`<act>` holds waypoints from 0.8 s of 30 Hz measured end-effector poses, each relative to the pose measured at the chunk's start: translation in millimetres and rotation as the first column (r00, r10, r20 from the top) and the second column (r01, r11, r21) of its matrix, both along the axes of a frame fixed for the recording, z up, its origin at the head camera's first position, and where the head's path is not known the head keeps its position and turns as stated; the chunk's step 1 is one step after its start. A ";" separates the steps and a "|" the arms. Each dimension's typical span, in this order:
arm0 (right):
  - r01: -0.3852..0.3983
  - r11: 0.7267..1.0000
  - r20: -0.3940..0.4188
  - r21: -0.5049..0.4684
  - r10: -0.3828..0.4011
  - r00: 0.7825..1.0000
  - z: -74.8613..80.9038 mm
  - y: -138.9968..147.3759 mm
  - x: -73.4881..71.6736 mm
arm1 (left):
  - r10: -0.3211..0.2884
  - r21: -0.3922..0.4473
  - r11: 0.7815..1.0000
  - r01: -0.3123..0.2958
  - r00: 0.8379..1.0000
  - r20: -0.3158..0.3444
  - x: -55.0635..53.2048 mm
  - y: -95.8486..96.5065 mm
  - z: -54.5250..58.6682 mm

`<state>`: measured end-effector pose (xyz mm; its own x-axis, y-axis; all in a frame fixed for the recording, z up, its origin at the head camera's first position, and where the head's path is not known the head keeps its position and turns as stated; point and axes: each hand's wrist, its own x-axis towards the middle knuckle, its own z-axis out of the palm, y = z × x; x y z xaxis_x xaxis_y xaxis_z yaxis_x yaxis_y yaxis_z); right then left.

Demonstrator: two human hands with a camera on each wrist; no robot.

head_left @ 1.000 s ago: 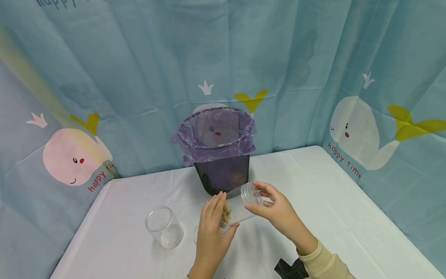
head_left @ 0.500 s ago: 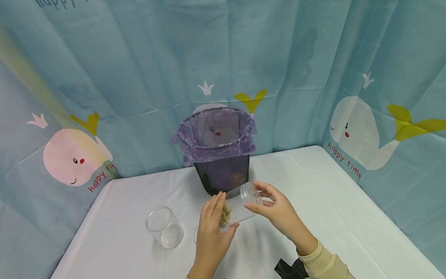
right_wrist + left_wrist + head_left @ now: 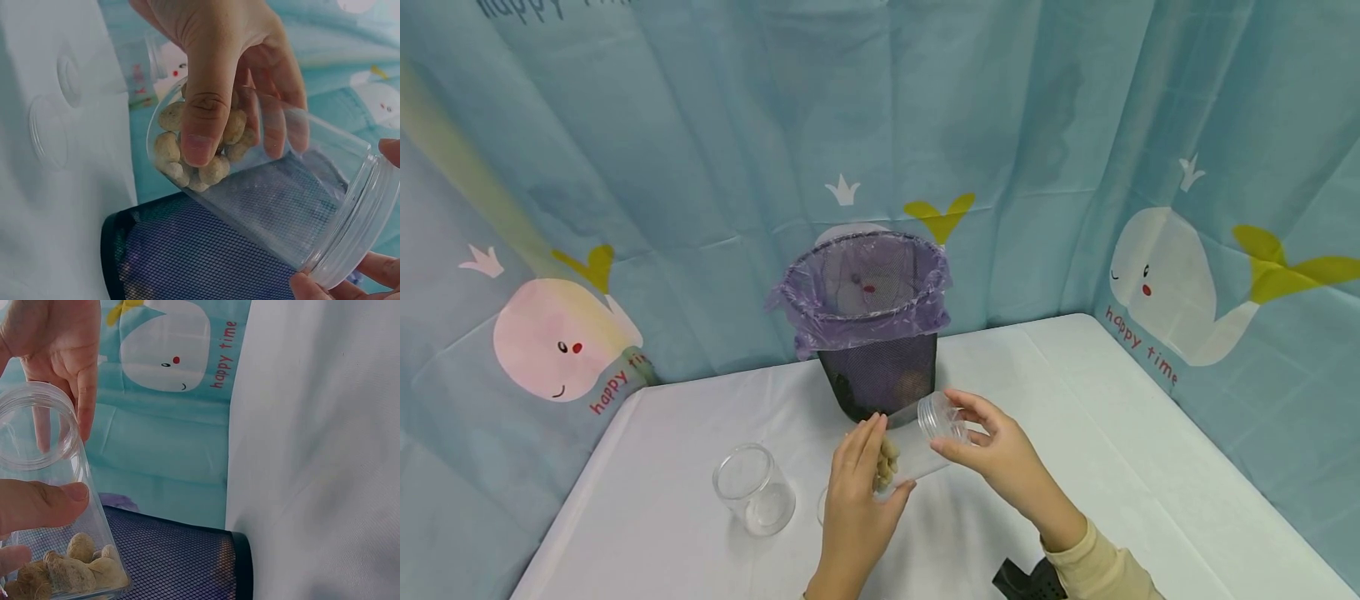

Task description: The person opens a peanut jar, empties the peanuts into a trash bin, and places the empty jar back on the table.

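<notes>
Judging the clear jar (image 3: 917, 450) light, stiff, likely slippery, am noting left hand (image 3: 853, 487) gripping it around the peanuts (image 3: 887, 463), right hand (image 3: 992, 446) pinching its ridged end (image 3: 353, 219): both good holds.

Blue-green all across the curtain (image 3: 722, 125), and what a pattern: one pink whale (image 3: 546, 333) glowed at left, a greyish-white whale (image 3: 1165, 283) showed at right, both with red cheeks (image 3: 577, 348) and mustard-yellow tails (image 3: 1281, 279)! White crowns (image 3: 842, 191) sat above, red lettering (image 3: 1138, 346) close by. Down on the plain white bench (image 3: 1037, 500), the bin (image 3: 887, 375) was black mesh, its bag (image 3: 865, 332) a see-through purple. The jar (image 3: 913, 450) was clear, colourless, and through it the nuts (image 3: 887, 463) stood out tan and beige, some darker brown. A second jar (image 3: 756, 492), just as colourless! And the sleeve (image 3: 1097, 567): plain, pale yellow-beige.
</notes>
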<state>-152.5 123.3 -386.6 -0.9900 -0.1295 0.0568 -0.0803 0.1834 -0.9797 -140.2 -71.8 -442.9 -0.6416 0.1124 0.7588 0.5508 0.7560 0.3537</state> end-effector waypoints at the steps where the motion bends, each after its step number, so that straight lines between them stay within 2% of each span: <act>1: 0.000 1.000 0.000 -0.003 0.000 1.000 0.0 0.4 0.3 | 0.002 0.000 1.000 -0.002 1.000 0.002 0.2 0.0 -0.1; 9: 0.005 1.000 -0.001 -0.024 -0.005 1.000 -0.2 4.9 2.1 | 0.011 0.006 1.000 -0.011 1.000 0.013 -0.1 -2.1 -2.3; 17: 0.046 0.998 -0.049 0.039 -0.044 0.998 -1.2 9.5 3.2 | 0.029 0.022 0.999 -0.029 1.000 0.000 -3.9 -8.1 -1.9; 24: 0.076 0.994 -0.050 0.075 -0.072 0.996 -3.6 11.6 1.9 | 0.047 0.042 0.998 -0.047 0.999 0.001 -7.3 -17.7 -0.2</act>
